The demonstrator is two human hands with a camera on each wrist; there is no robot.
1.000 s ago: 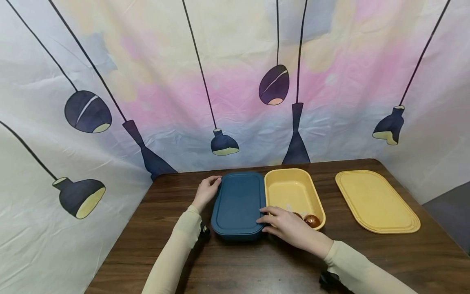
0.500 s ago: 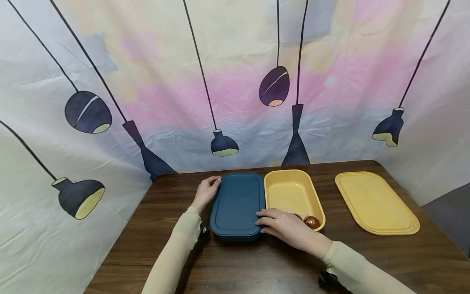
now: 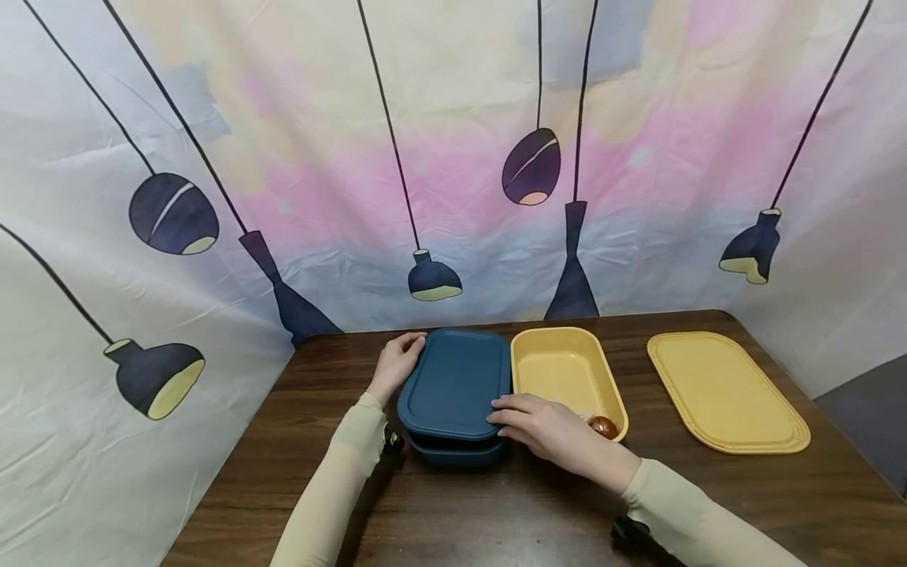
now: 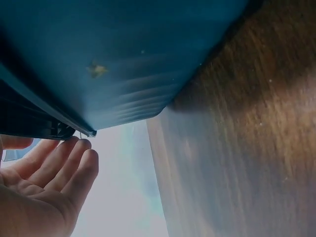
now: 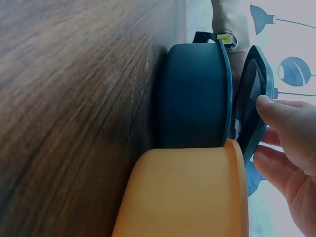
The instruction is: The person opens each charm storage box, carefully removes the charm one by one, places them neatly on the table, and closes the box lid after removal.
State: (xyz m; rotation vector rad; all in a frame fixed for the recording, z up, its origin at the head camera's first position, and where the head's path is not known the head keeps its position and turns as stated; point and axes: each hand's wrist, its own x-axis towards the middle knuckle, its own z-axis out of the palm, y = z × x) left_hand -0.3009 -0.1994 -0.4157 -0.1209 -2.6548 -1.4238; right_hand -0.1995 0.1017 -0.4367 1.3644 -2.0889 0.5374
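Observation:
A dark blue lid sits tilted over a dark blue box, its near edge raised and a gap showing below. My right hand pinches the lid's right edge near the front corner; in the right wrist view the thumb presses on the lid's rim. At the far left edge of the lid, my left hand holds on, its fingers meeting the rim in the left wrist view, the thumb mostly hidden. What the blue box contains is hidden.
A yellow box stands against the blue one's right side, with a shiny copper-coloured round object inside. Farther right lies a yellow lid on the wooden table. A printed cloth hangs behind.
The blue lid's near edge has come up off its box, opening a gap at the front. The right hand has risen slightly with it and shifted a little left.

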